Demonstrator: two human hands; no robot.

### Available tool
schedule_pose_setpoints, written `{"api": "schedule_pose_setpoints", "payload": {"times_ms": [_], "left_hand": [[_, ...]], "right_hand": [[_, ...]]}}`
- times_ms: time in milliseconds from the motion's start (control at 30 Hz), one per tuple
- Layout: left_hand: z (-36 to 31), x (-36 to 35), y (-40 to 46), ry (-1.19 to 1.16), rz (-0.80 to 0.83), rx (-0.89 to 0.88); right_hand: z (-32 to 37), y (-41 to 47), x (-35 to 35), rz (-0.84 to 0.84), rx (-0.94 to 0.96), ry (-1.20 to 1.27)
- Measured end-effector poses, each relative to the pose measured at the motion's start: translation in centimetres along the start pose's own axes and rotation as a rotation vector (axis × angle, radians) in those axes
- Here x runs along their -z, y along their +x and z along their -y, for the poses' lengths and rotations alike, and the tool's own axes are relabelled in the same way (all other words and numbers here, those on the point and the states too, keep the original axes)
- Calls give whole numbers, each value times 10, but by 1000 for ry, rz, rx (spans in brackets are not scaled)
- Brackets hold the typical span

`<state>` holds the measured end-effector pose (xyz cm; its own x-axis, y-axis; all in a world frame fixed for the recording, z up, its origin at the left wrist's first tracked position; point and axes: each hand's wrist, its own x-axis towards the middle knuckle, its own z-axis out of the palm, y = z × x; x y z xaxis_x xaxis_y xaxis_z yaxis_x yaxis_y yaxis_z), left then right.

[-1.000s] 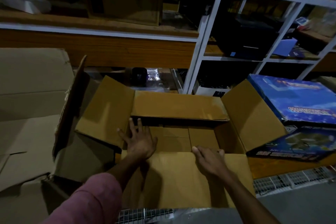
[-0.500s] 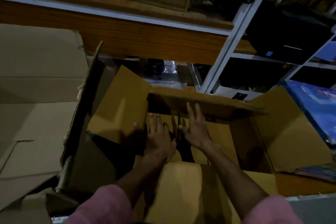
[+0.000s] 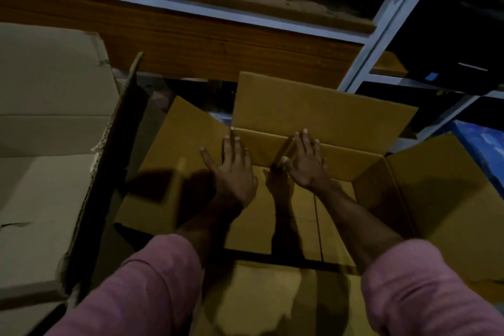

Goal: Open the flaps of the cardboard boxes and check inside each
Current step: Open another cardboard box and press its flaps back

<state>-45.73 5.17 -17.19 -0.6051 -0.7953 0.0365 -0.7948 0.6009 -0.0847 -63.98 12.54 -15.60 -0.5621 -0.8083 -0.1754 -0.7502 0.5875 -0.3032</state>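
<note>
A brown cardboard box (image 3: 381, 199) stands open in front of me with all its flaps spread. Its far flap (image 3: 321, 109) is pushed up and back. The left flap (image 3: 174, 161) and right flap (image 3: 447, 188) lean outward, and the near flap (image 3: 261, 294) hangs toward me. Both hands reach into the box with fingers spread. My left hand (image 3: 234, 172) presses flat near the far left corner. My right hand (image 3: 308, 163) presses on the far inner wall. The box floor (image 3: 335, 229) shows bare cardboard with a seam; nothing lies inside.
A larger pale cardboard box (image 3: 49, 144) with a torn upright flap stands close on the left. A wooden shelf board (image 3: 218, 43) and a white metal rack (image 3: 381, 35) run behind. A blue printed carton (image 3: 488, 155) lies at the right edge.
The far flap, which lay down over the opening, is now lifted up and back. Both hands moved from the near flap deep into the box, and my view has leaned over it.
</note>
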Motion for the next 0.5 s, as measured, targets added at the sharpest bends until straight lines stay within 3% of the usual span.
{"api": "schedule_pose_setpoints", "payload": {"times_ms": [233, 500], "left_hand": [[6, 1, -1, -2, 24, -78], [9, 11, -16, -86, 54, -166]], "right_hand": [[3, 15, -2, 47, -33, -21], [3, -65, -18, 217, 61, -126]]}}
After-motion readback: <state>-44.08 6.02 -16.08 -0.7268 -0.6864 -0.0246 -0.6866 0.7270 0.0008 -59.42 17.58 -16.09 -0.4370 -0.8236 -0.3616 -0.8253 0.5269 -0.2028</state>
